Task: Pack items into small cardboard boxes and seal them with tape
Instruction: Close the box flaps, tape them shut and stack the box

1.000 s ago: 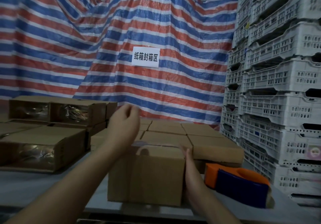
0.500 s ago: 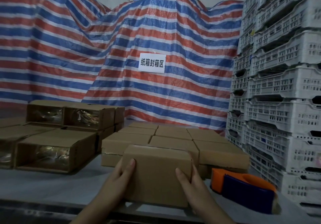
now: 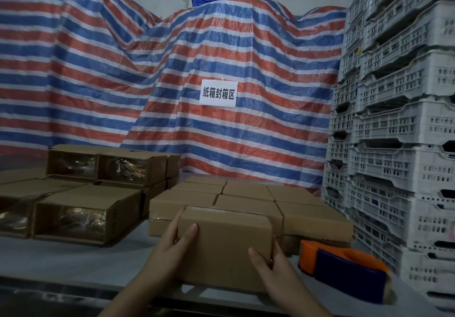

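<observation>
Left hand [image 3: 170, 250], right hand [image 3: 273, 267] either side of cardboard box [image 3: 225, 245]

Dim, flat light; edges bowed, perhaps slightly soft.

Single head-worn wide-angle view, looking forward and slightly down across the counter [image 3: 73, 262]. Both forearms enter from the lower edge of the frame, the nearest things in view. A striped tarpaulin [image 3: 172, 70] bearing a white sign [image 3: 218, 93] fills the upper and central frame, facing the camera. Stacked white crates [image 3: 398, 120] run down the right edge, bowed by the lens. No second view is present.
</observation>
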